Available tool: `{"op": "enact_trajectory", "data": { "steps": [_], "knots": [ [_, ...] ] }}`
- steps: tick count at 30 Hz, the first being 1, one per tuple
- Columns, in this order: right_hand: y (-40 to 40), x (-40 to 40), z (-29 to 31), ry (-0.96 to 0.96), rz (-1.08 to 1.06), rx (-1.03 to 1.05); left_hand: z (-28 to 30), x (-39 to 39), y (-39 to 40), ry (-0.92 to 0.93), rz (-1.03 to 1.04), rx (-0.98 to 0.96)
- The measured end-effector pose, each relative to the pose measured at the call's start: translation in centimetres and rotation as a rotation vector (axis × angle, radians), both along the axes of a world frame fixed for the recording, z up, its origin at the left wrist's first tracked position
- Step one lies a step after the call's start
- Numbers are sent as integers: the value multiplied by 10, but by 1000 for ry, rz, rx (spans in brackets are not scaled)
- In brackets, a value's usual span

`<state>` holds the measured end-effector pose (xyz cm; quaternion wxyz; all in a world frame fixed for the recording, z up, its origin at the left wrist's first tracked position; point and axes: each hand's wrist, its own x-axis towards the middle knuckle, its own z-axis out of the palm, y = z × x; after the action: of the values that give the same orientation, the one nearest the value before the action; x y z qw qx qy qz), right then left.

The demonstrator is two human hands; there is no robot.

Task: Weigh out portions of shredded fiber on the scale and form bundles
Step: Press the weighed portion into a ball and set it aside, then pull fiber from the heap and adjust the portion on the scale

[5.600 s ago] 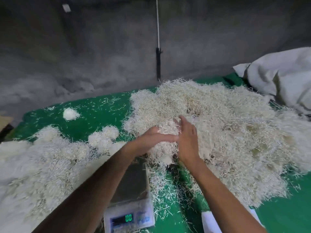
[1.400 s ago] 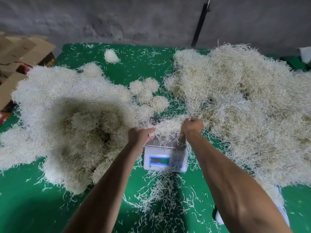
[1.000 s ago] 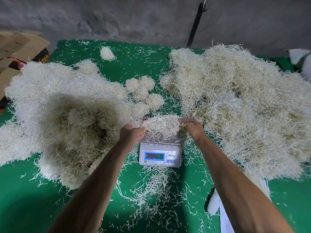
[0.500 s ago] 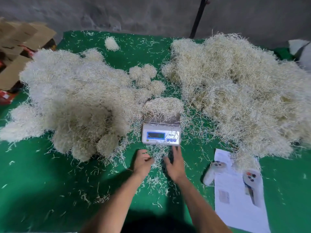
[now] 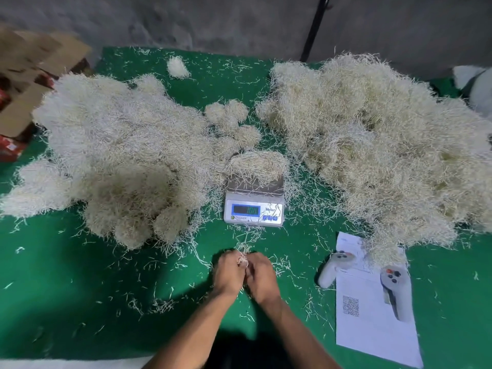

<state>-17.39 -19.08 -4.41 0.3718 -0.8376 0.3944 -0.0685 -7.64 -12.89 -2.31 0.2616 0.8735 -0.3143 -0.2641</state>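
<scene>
Green table [image 5: 80,302] with fiber heaps either side of the scale [image 5: 253,206], which carries a weighed portion [image 5: 257,164]. My left hand [image 5: 229,272] and right hand [image 5: 262,276], pressed together, seemingly pinch a small tuft [image 5: 242,258]; half a second ago they lay apart.

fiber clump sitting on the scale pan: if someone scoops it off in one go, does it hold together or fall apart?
The clump is a loose mound of thin short strands, so it likely compresses and sheds when scooped. Stray strands already litter the green cloth around the scale, which suggests bits drop easily. It probably feels very light for its bulk; cupping with both hands seems safer than pinching.
</scene>
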Motion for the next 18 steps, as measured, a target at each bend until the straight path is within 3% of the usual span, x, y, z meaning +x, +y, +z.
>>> {"op": "enact_trajectory", "data": {
  "steps": [3, 6, 10, 13, 15, 18],
  "knots": [
    [-7, -3, 9, -69, -148, 162, 4, 6, 3, -42, 31, -12],
    [-22, -2, 31, -190, -374, 358, 20, 15, -6, 314, 249, -170],
    [-45, 11, 68, -383, -489, 245, 49, 27, -29, 522, 461, -386],
    [-74, 4, 94, -534, -662, 225, 68, 56, -34, 447, 531, -447],
    [-95, -7, 104, -508, -559, 257, 72, 75, -31, 369, 343, -362],
    [-118, -15, 109, -155, -163, 421, 72, 88, -28, 397, 67, -159]
  ]
}}
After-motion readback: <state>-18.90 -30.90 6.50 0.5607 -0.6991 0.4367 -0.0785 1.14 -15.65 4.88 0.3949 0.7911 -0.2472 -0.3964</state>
